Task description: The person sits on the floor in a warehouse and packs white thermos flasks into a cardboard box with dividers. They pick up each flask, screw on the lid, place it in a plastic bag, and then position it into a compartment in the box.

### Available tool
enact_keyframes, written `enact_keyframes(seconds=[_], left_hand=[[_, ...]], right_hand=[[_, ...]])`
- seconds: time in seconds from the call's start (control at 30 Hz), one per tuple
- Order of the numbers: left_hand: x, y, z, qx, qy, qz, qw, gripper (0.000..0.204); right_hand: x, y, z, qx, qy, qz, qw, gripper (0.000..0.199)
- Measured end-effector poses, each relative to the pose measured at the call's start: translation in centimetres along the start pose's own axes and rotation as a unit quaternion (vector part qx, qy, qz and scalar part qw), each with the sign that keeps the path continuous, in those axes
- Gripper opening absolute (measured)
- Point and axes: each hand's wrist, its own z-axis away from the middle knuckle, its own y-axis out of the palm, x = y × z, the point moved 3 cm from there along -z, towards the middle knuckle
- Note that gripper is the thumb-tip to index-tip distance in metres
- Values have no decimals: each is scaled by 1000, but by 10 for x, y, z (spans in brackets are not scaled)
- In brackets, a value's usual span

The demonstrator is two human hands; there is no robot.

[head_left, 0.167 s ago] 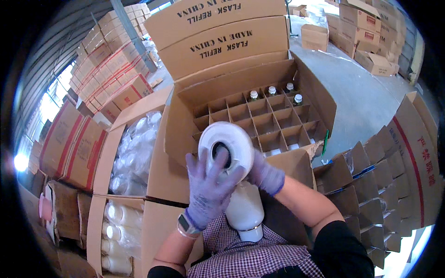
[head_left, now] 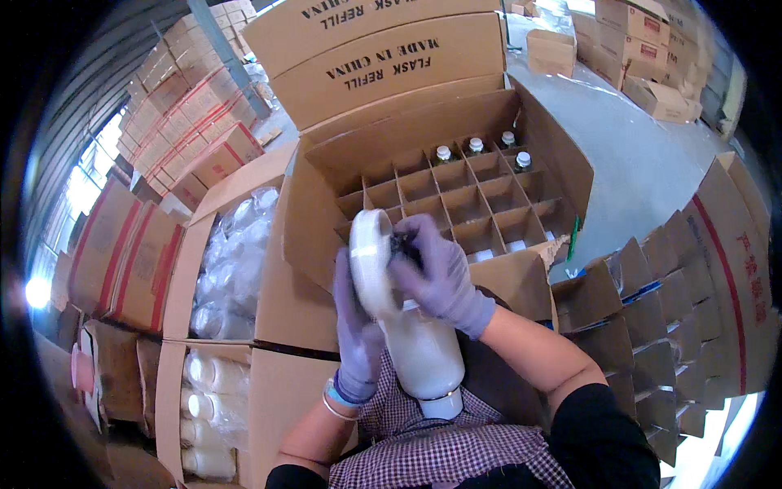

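Warehouse room, grey concrete floor (head_left: 643, 155) to my right, bright light coming in from the far left edge. Stacks of closed cardboard cartons (head_left: 191, 106) with red stripes fill the left side, more loose cartons (head_left: 652, 49) sit across the floor at upper right. Straight ahead of me is a big open carton (head_left: 326, 220), flaps up, with a cardboard divider grid (head_left: 464, 196) inside; four capped bottles (head_left: 475, 147) stand in the far cells, the near cells mostly look unfilled, a couple show something white at the bottom. Left of it, another open box holds plastic-wrapped pieces (head_left: 236, 261), and below that a lower box shows white flask refills (head_left: 208, 407) lying on their sides. On my right, a fanned stack of flattened divider pieces (head_left: 652, 326) leans by a carton with a red stripe. In front of my chest I hold a white flask refill (head_left: 419, 346), wide mouth end tipped up and away, narrow neck toward me, just in front of the big carton's near wall. My left hand (head_left: 354, 326), purple glove, is wrapped along its left side, fingers closed on it. My right hand (head_left: 436, 273), also gloved, is curled over the top rim with fingertips at the mouth, gripping it.
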Motion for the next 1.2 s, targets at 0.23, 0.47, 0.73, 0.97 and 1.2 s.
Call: enact_keyframes(seconds=[0.23,0.47,0.73,0.97,1.2], left_hand=[[22,4,-22,119,336,-324,876,54],[88,-42,-34,238,-111,-51,964,55],[120,-53,-23,293,-106,-3,950,43],[130,-57,-12,265,-56,71,960,53],[75,-53,27,233,-5,-105,967,55]], right_hand=[[-105,20,-1,181,117,-255,943,36],[-120,-23,1,75,64,-55,994,37],[-125,-1,50,190,79,-219,954,34],[-118,13,59,179,115,-201,956,26],[-129,32,86,150,191,-307,920,34]])
